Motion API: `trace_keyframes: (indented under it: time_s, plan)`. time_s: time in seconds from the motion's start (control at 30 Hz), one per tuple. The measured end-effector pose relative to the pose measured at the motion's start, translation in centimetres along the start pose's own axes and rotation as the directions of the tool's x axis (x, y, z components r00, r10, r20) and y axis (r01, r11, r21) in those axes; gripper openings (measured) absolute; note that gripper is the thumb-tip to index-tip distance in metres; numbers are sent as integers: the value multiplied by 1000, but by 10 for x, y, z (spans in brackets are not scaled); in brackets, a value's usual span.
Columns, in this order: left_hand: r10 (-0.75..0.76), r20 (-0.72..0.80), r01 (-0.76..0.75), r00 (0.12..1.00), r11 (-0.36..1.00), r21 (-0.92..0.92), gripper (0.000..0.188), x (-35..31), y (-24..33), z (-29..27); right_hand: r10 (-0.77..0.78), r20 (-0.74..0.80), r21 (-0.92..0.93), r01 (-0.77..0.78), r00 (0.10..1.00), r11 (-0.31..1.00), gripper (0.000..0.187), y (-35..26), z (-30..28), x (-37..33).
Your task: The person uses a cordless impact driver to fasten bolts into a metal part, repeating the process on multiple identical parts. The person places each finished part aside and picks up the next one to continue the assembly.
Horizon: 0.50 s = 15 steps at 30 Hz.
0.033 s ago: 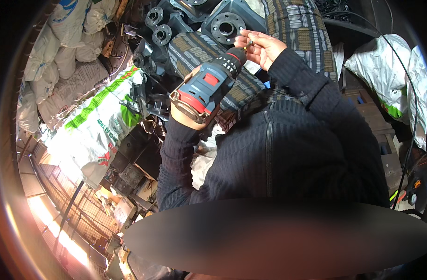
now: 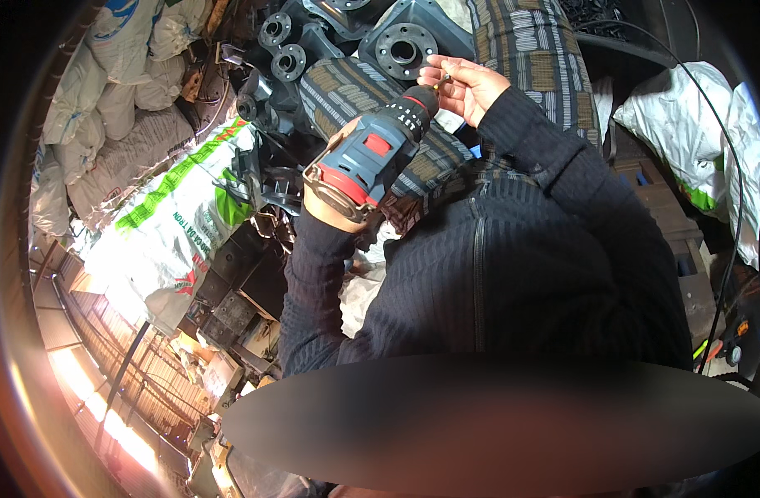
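My left hand (image 2: 320,206) is wrapped round a blue-grey and red cordless drill (image 2: 359,162), whose body hides most of the fingers. The drill's black chuck (image 2: 415,108) points up and to the right. Close to the chuck's tip, my right hand (image 2: 475,88) has thumb and fingers pinched together on a small metal piece (image 2: 445,78), too small to name. Just beyond the fingertips lies a dark metal part with a round, holed flange (image 2: 388,51). Patterned cloth (image 2: 426,166) spreads under the drill and over my legs.
More flanged metal parts (image 2: 289,62) are heaped at the far left of my hands. White sacks (image 2: 172,220) stand on the left, and others (image 2: 679,124) on the right. A black cable (image 2: 733,166) hangs down the right side, near a wooden pallet (image 2: 658,195).
The drill in my left hand has tilted very slightly. My right hand stays where it was.
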State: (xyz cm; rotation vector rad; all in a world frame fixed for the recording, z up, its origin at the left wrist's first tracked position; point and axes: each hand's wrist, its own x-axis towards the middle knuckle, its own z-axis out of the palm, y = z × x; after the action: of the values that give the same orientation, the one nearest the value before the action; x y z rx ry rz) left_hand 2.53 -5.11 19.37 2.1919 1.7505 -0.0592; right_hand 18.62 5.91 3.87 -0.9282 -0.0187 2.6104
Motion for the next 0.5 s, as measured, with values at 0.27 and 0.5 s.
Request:
trace_keyframes:
  time_s: [0.27,0.5]
  plan:
    - [-424,274,479,863,515,-711,63,-17,-6,19,42,-54,-32,-44,998,999,29,5,-1,10]
    - [-364,439,549,822,297,-781,46,-11,-26,30,17,49,-52,-14,999,999,33,5,0,18]
